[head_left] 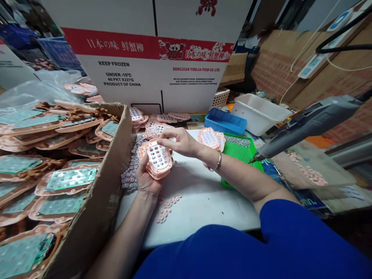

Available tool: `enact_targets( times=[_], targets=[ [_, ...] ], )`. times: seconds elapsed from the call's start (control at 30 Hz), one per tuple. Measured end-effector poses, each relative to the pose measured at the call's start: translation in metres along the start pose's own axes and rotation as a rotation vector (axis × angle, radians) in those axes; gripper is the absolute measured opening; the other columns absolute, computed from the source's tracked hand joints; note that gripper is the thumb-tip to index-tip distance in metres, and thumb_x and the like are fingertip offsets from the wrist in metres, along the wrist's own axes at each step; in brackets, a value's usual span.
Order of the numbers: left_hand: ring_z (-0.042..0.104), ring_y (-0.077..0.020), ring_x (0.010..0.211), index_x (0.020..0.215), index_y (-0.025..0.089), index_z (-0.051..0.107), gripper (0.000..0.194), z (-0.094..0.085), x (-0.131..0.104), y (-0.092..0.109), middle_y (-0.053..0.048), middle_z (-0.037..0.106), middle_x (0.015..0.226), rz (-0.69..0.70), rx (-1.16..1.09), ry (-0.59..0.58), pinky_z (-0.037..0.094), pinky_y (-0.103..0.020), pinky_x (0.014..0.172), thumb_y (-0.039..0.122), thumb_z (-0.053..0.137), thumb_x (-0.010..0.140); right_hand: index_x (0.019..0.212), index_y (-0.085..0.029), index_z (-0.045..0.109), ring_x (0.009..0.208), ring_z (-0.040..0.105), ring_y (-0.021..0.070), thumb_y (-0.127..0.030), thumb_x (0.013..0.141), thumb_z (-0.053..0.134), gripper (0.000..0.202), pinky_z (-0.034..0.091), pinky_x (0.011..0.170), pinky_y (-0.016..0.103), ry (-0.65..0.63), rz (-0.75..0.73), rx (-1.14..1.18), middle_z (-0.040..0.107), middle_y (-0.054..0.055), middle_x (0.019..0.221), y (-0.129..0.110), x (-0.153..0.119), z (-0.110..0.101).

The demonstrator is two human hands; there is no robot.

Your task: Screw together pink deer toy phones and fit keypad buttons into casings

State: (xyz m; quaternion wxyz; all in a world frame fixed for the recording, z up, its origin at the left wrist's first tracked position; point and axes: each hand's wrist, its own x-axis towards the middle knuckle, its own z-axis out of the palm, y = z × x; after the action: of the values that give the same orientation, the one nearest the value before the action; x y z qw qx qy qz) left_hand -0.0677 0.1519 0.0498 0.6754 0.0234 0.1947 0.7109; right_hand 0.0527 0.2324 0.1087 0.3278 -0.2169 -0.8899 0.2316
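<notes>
My left hand (149, 182) is wrapped round a stack of pink plastic toy-phone faceplates (158, 157), held up over the white table. Rows of square holes cross the top faceplate. Above its upper edge, my right hand (180, 141) has thumb and fingers pinched together, touching or nearly touching the rim; anything between the fingertips is too small to make out. Small pale keypad pieces (130, 176) lie to the left of the stack, and small pink ring-like parts (168, 207) are scattered below it. More faceplates (209, 138) rest beyond my right forearm.
At left stands a cardboard box (107, 182) full of pink shells with green circuit boards. A green perforated tray (236, 151) holds small screws. An electric screwdriver (305, 124) hangs at right. Behind are a blue bin (225, 121), a white tub (258, 112) and a large printed carton (151, 77).
</notes>
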Motion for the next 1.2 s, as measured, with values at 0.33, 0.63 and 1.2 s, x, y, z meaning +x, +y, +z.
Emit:
enact_targets(
  times=[0.33, 0.63, 1.2],
  targets=[
    [0.071, -0.0269, 0.099, 0.134, 0.024, 0.055, 0.06, -0.016, 0.002, 0.007, -0.011, 0.073, 0.114, 0.049, 0.125, -0.096, 0.055, -0.038, 0.09, 0.034, 0.067, 0.076, 0.121, -0.015, 0.058, 0.107, 0.061, 0.0213, -0.032, 0.093, 0.057, 0.033, 0.053, 0.091, 0.041, -0.203, 0.692, -0.625, 0.061, 0.01, 0.123, 0.114, 0.071, -0.022],
    [0.074, -0.0268, 0.083, 0.127, 0.023, 0.059, 0.052, -0.007, 0.003, 0.007, -0.01, 0.076, 0.099, 0.054, 0.105, -0.04, 0.06, -0.036, 0.07, 0.046, 0.063, 0.08, 0.111, -0.016, 0.064, 0.11, 0.058, 0.0172, -0.017, 0.096, 0.049, 0.022, 0.046, 0.095, 0.032, -0.191, 0.495, -0.582, 0.063, 0.01, 0.119, 0.103, 0.062, -0.031],
    [0.071, -0.0311, 0.098, 0.139, 0.029, 0.049, 0.069, -0.009, 0.003, 0.009, -0.013, 0.069, 0.121, 0.012, 0.106, -0.129, 0.059, -0.044, 0.079, 0.055, 0.066, 0.076, 0.122, -0.01, 0.06, 0.113, 0.06, 0.0193, -0.013, 0.094, 0.045, 0.032, 0.045, 0.099, 0.033, -0.258, 0.426, -0.405, 0.065, 0.013, 0.122, 0.099, 0.085, -0.015]
  ],
)
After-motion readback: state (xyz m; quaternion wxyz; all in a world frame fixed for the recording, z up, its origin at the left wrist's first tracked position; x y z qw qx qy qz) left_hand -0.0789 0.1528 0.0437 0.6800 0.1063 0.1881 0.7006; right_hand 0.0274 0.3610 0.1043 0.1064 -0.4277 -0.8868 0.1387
